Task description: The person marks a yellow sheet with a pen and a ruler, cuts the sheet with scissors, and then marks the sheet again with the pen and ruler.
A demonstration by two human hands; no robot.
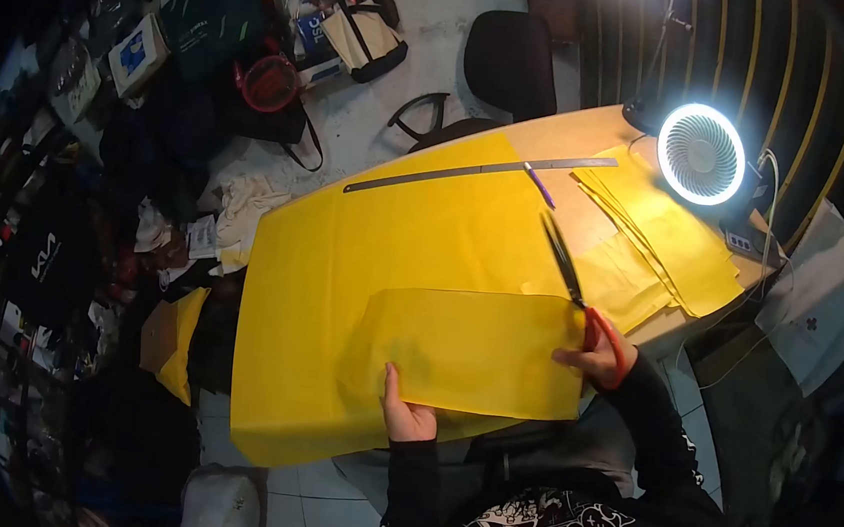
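Note:
A rectangular piece of yellow fabric (494, 355) is held up in front of me, over a larger yellow sheet (310, 284) spread on the table. My left hand (410, 418) grips its lower left edge, thumb on top and the other fingers hidden beneath. At the right edge, my right hand (599, 362) holds scissors (595, 329) by their red handles, the dark blades pointing up and away. The thumb of that same hand rests on the fabric's right edge.
Across the sheet lie a long metal ruler (480, 171) and a purple pen (539, 185). Yellow cut pieces (684, 256) are stacked at the table's right, beside a lit ring-shaped fan lamp (701, 154). Behind the table stands a dark chair (512, 63); bags and clutter fill the left.

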